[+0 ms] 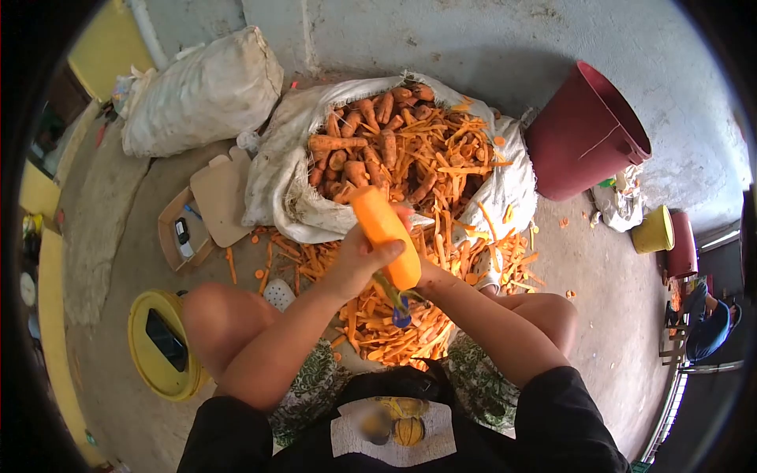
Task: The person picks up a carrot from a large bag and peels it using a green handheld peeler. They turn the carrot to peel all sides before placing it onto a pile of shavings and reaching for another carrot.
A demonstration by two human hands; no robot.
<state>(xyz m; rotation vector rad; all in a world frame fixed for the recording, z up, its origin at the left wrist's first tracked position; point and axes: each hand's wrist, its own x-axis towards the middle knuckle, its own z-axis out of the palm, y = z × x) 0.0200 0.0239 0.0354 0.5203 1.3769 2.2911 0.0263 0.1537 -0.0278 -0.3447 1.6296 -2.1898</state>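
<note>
My left hand (360, 264) is closed round a thick, peeled orange carrot (385, 235), with the thumb lying across its near end. The carrot is tilted, its far end pointing up and left over the sack. My right hand (426, 272) is behind the carrot's right side, mostly hidden by it, fingers curled. Below the carrot, by the right hand, sticks out the handle of what looks like a peeler (402, 314), with a blue end; its blade is hidden. An open white sack (276, 169) of unpeeled carrots (371, 118) and peelings lies just beyond my hands.
Carrot peelings (394, 335) are heaped between my legs. On the left are a yellow bucket (142, 339) with a phone (165, 340) on its lid, an open cardboard box (177, 213) and a full sack (205, 94). A maroon bin (564, 142) stands right; a person (710, 331) sits farther off.
</note>
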